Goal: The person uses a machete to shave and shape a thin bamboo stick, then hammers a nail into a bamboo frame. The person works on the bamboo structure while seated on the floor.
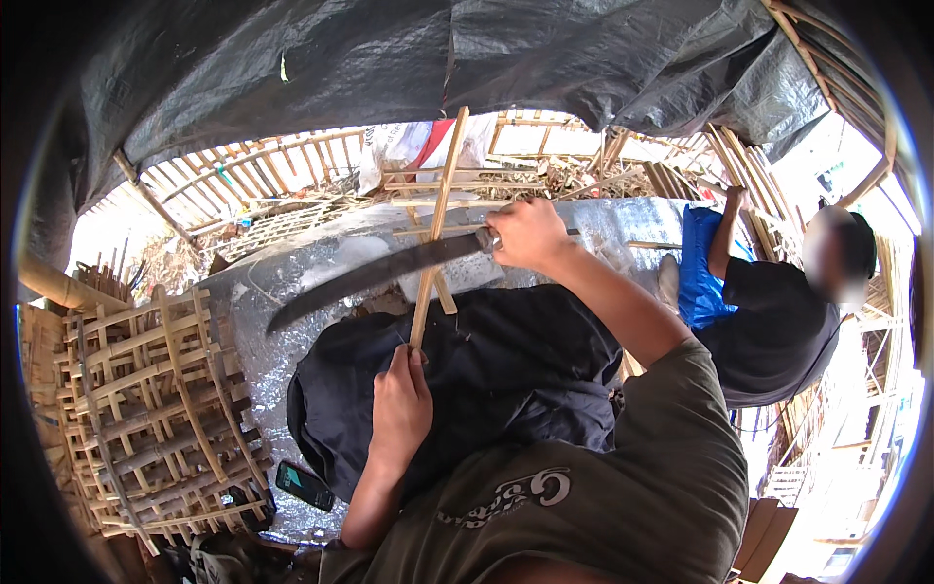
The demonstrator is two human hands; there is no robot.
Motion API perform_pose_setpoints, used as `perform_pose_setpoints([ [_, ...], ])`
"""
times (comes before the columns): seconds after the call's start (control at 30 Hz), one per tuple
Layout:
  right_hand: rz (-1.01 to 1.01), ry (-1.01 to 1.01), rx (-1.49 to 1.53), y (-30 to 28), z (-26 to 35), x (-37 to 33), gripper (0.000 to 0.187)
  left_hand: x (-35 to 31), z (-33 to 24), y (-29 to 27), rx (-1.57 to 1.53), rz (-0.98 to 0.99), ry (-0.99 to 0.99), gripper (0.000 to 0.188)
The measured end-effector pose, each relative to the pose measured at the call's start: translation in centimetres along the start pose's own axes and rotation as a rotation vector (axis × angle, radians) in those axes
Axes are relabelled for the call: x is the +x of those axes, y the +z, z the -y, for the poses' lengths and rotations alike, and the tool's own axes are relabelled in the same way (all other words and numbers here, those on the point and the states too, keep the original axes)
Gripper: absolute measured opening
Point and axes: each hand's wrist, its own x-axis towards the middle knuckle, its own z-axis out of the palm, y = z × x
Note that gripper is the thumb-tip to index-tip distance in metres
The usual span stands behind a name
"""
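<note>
My left hand [401,404] is closed round the lower end of a long, pale bamboo strip [448,185], which stands up and away from me over my lap. My right hand [528,234] grips the handle of a machete [379,276]. Its dark, curved blade points left and crosses the strip at about mid-length; whether the edge touches the strip I cannot tell. Behind them, a shorter bamboo piece [445,291] leans at a slant near a pale block [452,276]. Black cloth [467,365] covers my legs.
A woven bamboo lattice [146,399] stands at the left, with a phone [305,486] beside it on the silvery sheet [255,341]. At the right sits another person [769,321] in black and blue clothing. Bamboo scraps [555,180] lie far ahead, under a dark tarp [389,68].
</note>
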Motion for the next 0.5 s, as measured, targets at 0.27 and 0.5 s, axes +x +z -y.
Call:
perform_pose_setpoints([
  [0.27, 0.016, 0.169, -0.093, -1.0, -1.4, 0.9, 0.029, -0.2, 0.9, 0.3, 0.027, 0.013, 0.006, 0.014],
  [0.5, 0.096, 0.292, 0.009, -1.2, -2.7, 1.2, 0.028, -0.7, 0.3, 0.2, -0.020, 0.051, -0.033, 0.015],
])
